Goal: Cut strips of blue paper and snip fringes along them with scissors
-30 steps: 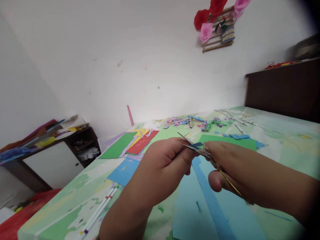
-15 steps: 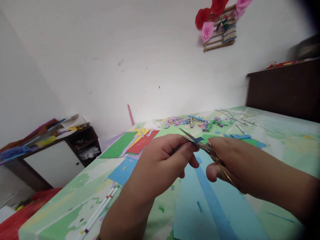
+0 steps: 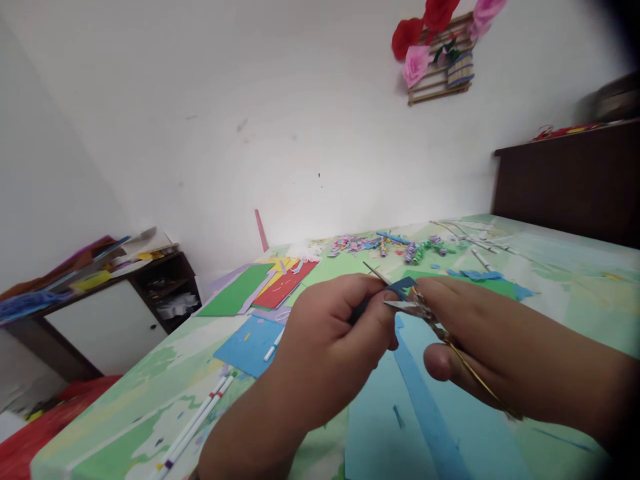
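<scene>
My left hand [image 3: 340, 340] is closed in a pinch on a small piece of dark blue paper [image 3: 403, 287], whose end sticks out past the thumb. In my right hand [image 3: 475, 327] is a pair of scissors [image 3: 417, 308] with gold-coloured handles. Their blades are spread, one on each side of the blue paper, close to my left thumb. Beneath both hands lies a light blue sheet [image 3: 383, 413] with a darker blue strip [image 3: 430, 413] along it. A small dark scrap [image 3: 399, 417] rests on the sheet.
Green paper [image 3: 235, 292], red paper [image 3: 287, 283] and a blue sheet [image 3: 250, 343] lie left of my hands. Two white sticks [image 3: 195, 427] are near the left table edge. Curled paper pieces [image 3: 410, 252] and thin twigs [image 3: 470, 240] spread along the back.
The scissor blades have spread wider and my right hand has shifted slightly right and down. My left hand has turned a little, and more blue paper shows past its thumb.
</scene>
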{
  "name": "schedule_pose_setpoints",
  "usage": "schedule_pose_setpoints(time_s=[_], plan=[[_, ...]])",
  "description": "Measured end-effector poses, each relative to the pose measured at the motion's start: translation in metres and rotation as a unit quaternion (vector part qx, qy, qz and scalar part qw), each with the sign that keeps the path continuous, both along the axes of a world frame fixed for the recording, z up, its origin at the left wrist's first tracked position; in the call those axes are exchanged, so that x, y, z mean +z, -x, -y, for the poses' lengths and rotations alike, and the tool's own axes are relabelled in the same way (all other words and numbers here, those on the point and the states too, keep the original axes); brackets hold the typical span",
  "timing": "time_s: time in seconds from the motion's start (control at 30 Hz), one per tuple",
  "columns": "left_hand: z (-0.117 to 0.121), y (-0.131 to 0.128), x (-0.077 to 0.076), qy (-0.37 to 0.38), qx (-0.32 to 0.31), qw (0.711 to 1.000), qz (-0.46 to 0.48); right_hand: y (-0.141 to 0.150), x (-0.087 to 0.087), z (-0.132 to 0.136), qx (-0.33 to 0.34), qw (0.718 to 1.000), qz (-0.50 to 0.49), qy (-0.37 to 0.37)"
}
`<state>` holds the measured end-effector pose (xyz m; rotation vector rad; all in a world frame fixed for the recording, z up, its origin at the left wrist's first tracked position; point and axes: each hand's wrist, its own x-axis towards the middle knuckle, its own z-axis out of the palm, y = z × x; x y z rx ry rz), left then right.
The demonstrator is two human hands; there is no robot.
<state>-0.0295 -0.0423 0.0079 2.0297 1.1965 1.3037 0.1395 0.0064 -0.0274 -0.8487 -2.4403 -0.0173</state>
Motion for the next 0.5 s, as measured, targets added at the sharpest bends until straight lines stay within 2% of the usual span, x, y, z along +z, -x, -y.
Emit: schedule_pose_setpoints(time_s=[0.1, 0.23, 0.5], plan=[[0.0020, 0.0005, 0.0012, -0.040, -0.008, 0.998, -0.046, 0.0003, 0.0008, 0.0027, 0.016, 1.000, -0.009, 0.002], [0.0009, 0.0011, 0.0020, -0.063, -0.006, 0.996, -0.056, 0.0021, 0.0021, 0.0034, 0.014, 1.000, -0.007, 0.006], [0.0003, 0.0042, 0.0032, -0.027, -0.038, 0.998, -0.040, 0.0055, 0.0064, 0.0040, -0.007, 1.000, 0.018, 0.016]])
